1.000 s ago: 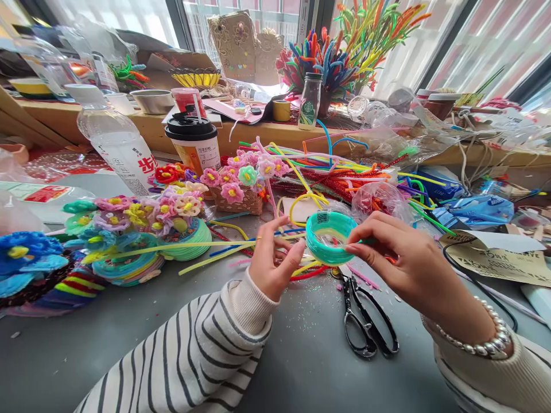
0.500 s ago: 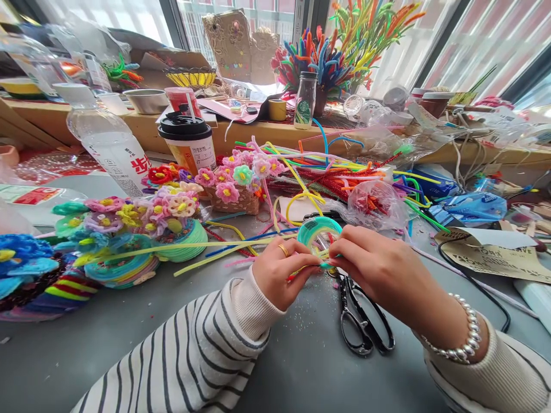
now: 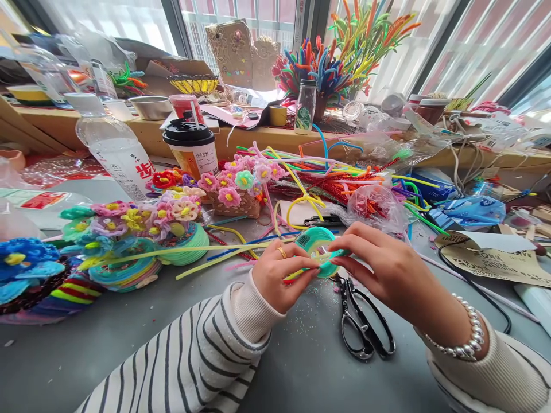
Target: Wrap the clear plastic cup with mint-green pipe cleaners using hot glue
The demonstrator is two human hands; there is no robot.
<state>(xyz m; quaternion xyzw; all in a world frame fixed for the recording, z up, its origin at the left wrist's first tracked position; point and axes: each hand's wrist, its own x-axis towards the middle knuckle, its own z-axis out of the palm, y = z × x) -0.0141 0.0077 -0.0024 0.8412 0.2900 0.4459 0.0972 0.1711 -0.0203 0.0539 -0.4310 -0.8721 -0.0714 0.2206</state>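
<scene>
Head view: my one feed, aimed down at both hands over the gray table (image 3: 310,373)
Left hand (image 3: 278,275): thumb and index tips drawn together at the green ring's near rim; I can't make out what sits between them
Right hand (image 3: 383,267): pinching the ring's right side between thumb and fingers, which cover that stretch of rim
Green ring (image 3: 326,234): raised between the hands, tilted, a barcode label on its left part; the clear middle is hard to read
Scissors (image 3: 365,330): on the table, black handles in plain sight, blades mostly hidden by ring and right hand
Cup (image 3: 189,152): black-lidded, base lost behind flowers
Pipe cleaners (image 3: 310,186): heaped beyond the ring, partly behind a clear bag (image 3: 376,203)
Blue flower (image 3: 26,255): cut off by the left edge
Striped sleeve (image 3: 185,350): cropped at the bottom
</scene>
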